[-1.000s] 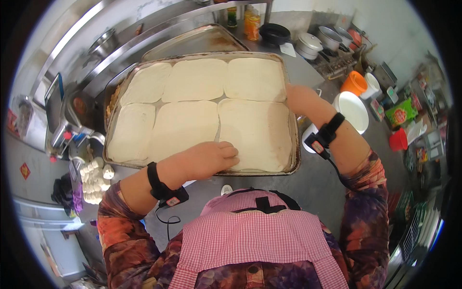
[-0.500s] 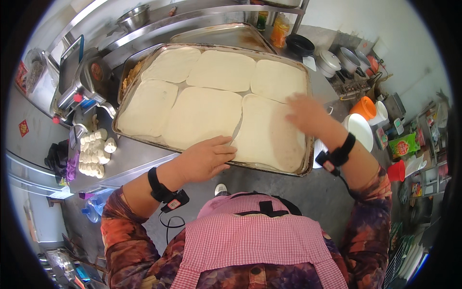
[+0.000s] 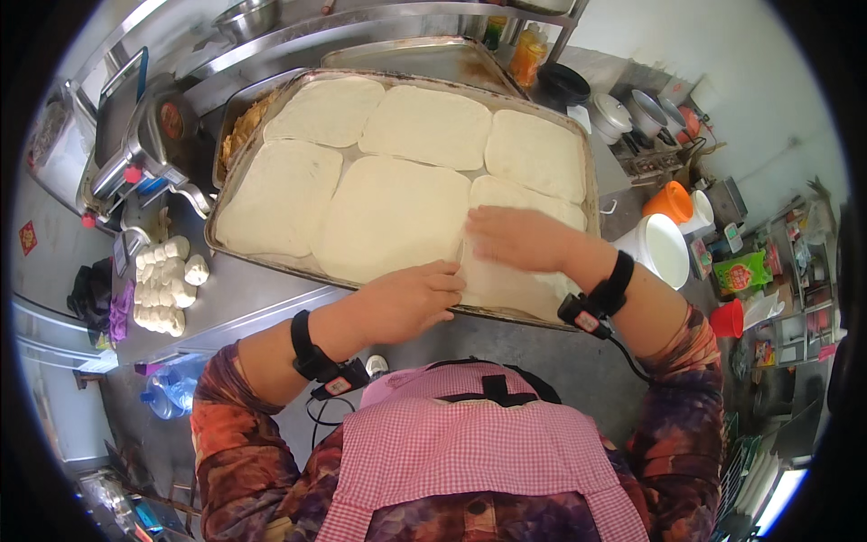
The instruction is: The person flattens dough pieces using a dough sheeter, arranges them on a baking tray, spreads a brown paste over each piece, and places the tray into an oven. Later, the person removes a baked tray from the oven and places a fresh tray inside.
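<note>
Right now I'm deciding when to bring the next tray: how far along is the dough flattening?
Done: five flat slabs fill the tray. In hand: both the left hand and right hand press the sixth slab at the near right corner. Left: the small dough balls lie unflattened.

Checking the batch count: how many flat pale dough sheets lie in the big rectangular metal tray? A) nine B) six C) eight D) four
B: the big rectangular metal tray holds two rows of three flat pale dough sheets; both hands press the near-right one.
</note>
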